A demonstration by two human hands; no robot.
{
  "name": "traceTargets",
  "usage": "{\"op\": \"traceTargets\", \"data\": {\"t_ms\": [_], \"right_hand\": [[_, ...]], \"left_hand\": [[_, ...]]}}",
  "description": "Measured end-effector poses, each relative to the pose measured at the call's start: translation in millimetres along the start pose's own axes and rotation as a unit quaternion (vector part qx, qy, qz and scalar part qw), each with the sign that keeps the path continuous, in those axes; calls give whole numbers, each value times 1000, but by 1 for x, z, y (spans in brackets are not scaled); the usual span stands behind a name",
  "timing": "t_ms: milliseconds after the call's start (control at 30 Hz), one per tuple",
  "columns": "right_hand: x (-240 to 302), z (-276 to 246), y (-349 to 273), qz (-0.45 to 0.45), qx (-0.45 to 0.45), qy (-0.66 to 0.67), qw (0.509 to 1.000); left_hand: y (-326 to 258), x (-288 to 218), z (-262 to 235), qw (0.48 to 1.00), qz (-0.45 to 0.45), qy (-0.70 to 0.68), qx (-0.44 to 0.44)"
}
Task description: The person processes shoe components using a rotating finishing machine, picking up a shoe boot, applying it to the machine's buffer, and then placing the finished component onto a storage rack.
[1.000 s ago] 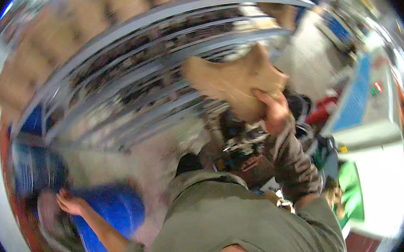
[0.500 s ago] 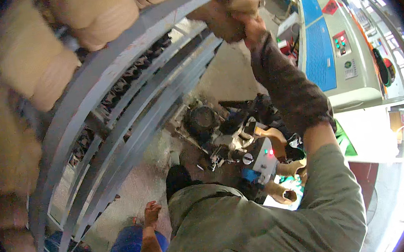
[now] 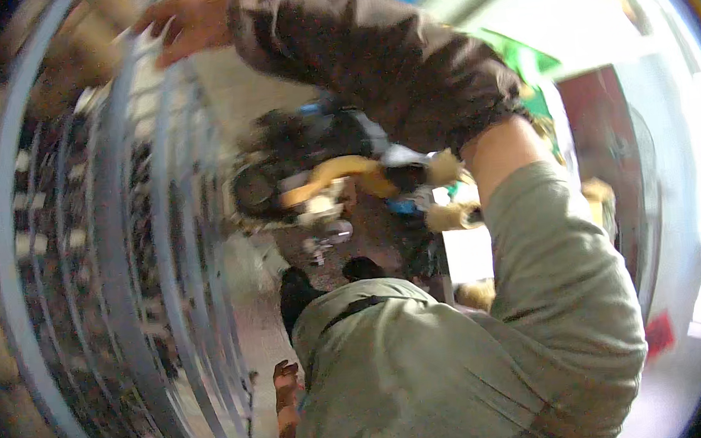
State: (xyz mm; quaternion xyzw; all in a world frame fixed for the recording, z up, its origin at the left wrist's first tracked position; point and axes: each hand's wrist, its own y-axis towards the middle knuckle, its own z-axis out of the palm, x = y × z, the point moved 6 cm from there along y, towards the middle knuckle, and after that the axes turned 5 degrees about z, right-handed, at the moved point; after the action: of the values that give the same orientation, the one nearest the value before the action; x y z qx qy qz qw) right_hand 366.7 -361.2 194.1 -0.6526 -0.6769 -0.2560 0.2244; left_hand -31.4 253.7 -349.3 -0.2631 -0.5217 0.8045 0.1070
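Observation:
My right hand [image 3: 193, 21], in a dark brown sleeve, reaches across to the upper left, at the top of a grey metal rack [image 3: 117, 156]. Motion blurs it, but its fingers look spread, with a gap between thumb and fingers. Just beyond the fingertips is a blurred tan piece [image 3: 93, 43], rounded and soft-looking; its exact kind is unclear. Whether the fingers touch it or the rack's bar, I cannot tell. My left hand [image 3: 286, 378] hangs low beside my body, near the rack's lower bars, with loose fingers and nothing visible in it.
More tan pieces line the rack's left side. On the floor ahead sits a dark machine [image 3: 258, 187] beside a curved yellow-orange part [image 3: 338, 170]. Tubular tan pieces [image 3: 453, 215] lie near a white surface [image 3: 469, 254] to my right. Further right stands a dark red panel [image 3: 602, 138].
My view has turned to the right. My right hand has moved left across the view, away from the tan piece it was gripping, to the rack's top. My left hand still hangs low.

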Motion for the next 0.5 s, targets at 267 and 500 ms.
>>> {"op": "traceTargets", "data": {"t_ms": [267,500], "right_hand": [[-140,-59,-454,171,-436,62,881],[-315,36,-767,522,-532,56,665]], "left_hand": [[15,-116,60,984,89,138,-68],[-10,-152,169,947,84,289,-111]]}}
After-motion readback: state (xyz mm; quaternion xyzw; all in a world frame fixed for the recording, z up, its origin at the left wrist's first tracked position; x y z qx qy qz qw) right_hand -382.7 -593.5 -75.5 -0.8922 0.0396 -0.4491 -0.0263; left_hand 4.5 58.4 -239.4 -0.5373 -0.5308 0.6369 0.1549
